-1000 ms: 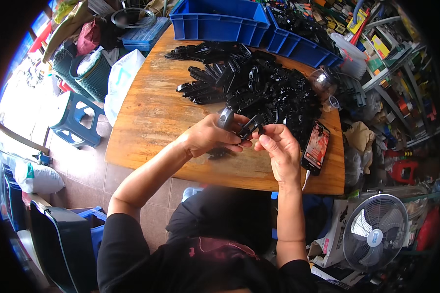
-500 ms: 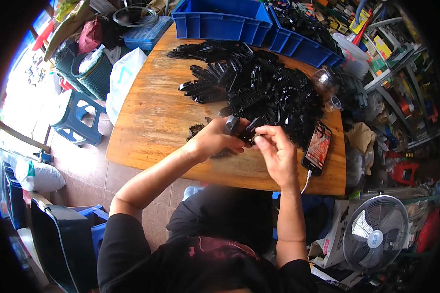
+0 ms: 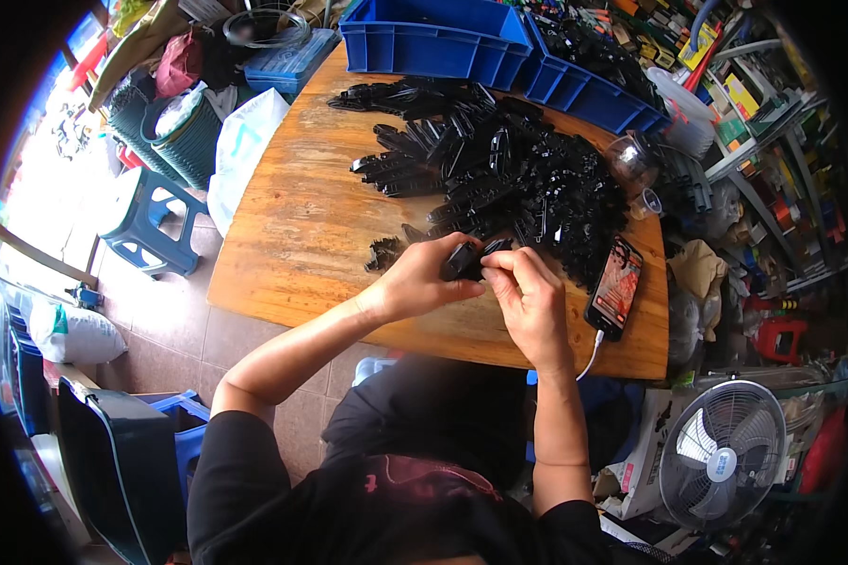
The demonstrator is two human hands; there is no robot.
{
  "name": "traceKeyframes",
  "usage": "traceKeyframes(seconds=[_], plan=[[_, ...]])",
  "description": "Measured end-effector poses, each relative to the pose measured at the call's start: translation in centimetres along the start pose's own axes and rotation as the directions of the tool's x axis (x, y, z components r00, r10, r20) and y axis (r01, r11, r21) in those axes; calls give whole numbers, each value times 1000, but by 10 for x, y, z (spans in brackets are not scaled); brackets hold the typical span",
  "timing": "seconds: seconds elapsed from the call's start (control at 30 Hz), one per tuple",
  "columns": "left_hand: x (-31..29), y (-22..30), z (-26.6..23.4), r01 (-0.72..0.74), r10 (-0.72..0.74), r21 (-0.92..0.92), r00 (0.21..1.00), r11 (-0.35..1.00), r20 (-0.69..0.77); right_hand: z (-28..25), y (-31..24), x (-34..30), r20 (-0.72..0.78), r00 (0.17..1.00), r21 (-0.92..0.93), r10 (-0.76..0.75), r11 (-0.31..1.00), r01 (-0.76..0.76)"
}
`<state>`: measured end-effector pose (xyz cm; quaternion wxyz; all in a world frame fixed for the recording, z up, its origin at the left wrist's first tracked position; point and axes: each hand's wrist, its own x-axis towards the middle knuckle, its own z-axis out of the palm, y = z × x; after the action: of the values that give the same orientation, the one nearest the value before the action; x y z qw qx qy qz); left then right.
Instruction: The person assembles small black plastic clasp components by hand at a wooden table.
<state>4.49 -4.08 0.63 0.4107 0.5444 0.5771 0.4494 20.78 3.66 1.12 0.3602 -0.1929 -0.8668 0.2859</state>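
My left hand (image 3: 422, 280) is closed round a black plastic part (image 3: 460, 260) above the near part of the wooden table (image 3: 283, 226). Beside it, my right hand (image 3: 530, 297) has its thumb and fingertips pinched together against the near side of that part. Whatever small thing the right fingertips may hold is hidden. Beyond both hands spreads a large pile of black plastic parts (image 3: 499, 155), long pieces on the left and smaller ones on the right. A few darker small pieces (image 3: 383, 252) lie just left of the pile, next to my left wrist.
Two blue bins, an open one (image 3: 433, 47) and one with black parts (image 3: 589, 99), stand at the table's far edge. A phone (image 3: 614, 287) with a white cable lies right of my right hand. A clear jar (image 3: 631, 160) stands behind it. A fan (image 3: 723, 457) is at lower right.
The black part in my left hand has turned. My right fingers have curled in closer and shifted slightly left. The whole view has moved a little.
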Motion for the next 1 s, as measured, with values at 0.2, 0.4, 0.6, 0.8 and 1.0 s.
traceKeyframes(seconds=[0.2,0.4,0.6,0.8,1.0], plan=[[-5,3,0,79,-79,1,992,997,-99,11,2,6,-231,973,-72,-20,997,3],[8,1,-13,-160,223,311,959,937,-178,15,3,18,-128,986,150,106,985,-87],[51,-49,-79,-137,477,720,829,680,-293,38,6,-4,71,987,-63,-143,987,147],[48,-68,-66,-110,438,824,881,556,-178,48,17,-20,98,993,-154,-73,984,88],[52,-64,-65,-60,423,898,895,436,-145,49,26,-17,146,982,-181,-123,972,149]])
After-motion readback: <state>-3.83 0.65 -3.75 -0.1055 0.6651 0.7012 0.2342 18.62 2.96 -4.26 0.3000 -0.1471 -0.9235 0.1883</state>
